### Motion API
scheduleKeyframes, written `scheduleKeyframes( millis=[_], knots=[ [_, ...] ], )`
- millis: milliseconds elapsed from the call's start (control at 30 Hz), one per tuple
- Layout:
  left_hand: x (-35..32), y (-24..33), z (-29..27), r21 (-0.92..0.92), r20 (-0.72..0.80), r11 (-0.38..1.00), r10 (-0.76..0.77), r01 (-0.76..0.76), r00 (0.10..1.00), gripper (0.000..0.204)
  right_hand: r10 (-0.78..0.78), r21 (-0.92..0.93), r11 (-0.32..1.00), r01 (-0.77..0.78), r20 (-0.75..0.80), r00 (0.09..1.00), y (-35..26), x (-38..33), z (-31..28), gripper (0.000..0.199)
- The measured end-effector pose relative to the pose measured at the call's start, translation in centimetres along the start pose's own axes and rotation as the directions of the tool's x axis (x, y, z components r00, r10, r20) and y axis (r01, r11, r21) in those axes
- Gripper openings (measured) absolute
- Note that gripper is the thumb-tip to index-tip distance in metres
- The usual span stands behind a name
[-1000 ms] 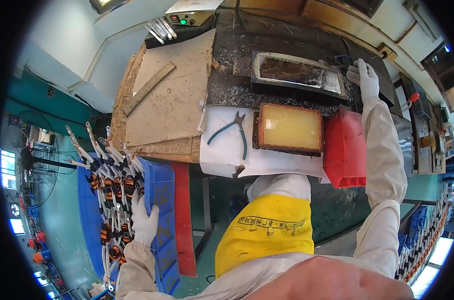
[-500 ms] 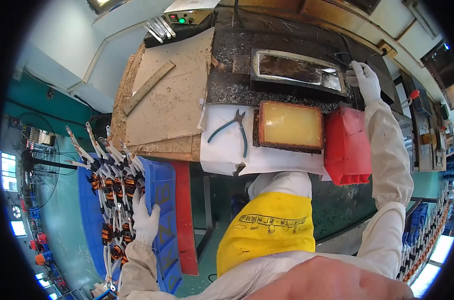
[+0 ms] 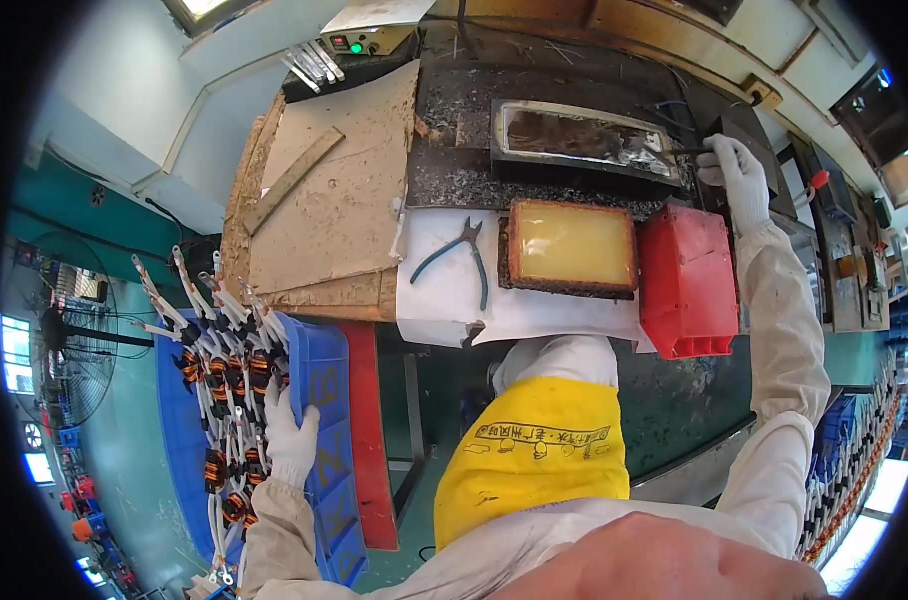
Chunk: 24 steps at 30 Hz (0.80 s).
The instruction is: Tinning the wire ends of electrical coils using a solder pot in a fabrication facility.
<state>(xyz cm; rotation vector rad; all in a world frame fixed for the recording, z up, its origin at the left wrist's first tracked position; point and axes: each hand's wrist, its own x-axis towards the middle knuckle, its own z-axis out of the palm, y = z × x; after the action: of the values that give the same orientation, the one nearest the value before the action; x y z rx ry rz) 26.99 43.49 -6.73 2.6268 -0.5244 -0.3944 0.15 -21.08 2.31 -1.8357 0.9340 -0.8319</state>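
Note:
A thin dark-handled scraper [image 3: 686, 151] is in my gloved right hand [image 3: 736, 178], its far end in the rectangular solder pot [image 3: 519, 158]. Dark skin covers much of the pot's surface, with shiny metal near the scraper. My gloved left hand [image 3: 292, 437] lies with fingers stretched and thumb apart at the near-right side of a blue crate [image 3: 336, 440]. It touches or lies close to wound coils [image 3: 236, 375] with white sleeved leads and orange-black windings. Its fingertips are partly hidden among them.
On white paper lie cutting pliers [image 3: 464, 255] beside a yellowish block in a brown tray [image 3: 627, 262]. A red bin [image 3: 689, 285] stands right of it. Cardboard [image 3: 344, 210] with a wooden strip [image 3: 294, 180] covers the bench's left. A control box [image 3: 369, 42] sits behind. A fan [image 3: 64, 330] stands left.
My right hand now holds the scraper over the pot, where before it was at the pot's right side. Shiny metal has shifted at that end. My left hand stays put.

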Motion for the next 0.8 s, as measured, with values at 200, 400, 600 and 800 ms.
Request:
scheduleKeyframes(
  millis=[200, 400, 600, 800],
  knots=[
    [-0.1, 0.8, -0.6, -0.004, 0.011, 1.000, -0.009, 0.009, 1.000, 0.051, -0.025, -0.009, 1.000, 0.024, -0.182, 0.983, -1.5, -1.2, -1.6, 0.038],
    [0.0, 0.7, -0.4, -0.013, 0.005, 1.000, 0.002, -0.002, 1.000, 0.051, -0.017, -0.015, 1.000, 0.015, -0.158, 0.987, 0.7, -1.2, -2.0, 0.039],
    [0.0, 0.7, -0.4, -0.012, 0.008, 1.000, 0.016, -0.016, 1.000, 0.050, -0.001, 0.040, 0.999, 0.006, -0.121, 0.993, 3.6, -0.5, -1.9, 0.039],
    [0.0, 0.6, -0.3, -0.005, 0.003, 1.000, 0.019, -0.019, 1.000, 0.049, 0.003, 0.073, 0.997, 0.006, -0.115, 0.993, 4.3, -0.6, -1.5, 0.039]
  ],
)
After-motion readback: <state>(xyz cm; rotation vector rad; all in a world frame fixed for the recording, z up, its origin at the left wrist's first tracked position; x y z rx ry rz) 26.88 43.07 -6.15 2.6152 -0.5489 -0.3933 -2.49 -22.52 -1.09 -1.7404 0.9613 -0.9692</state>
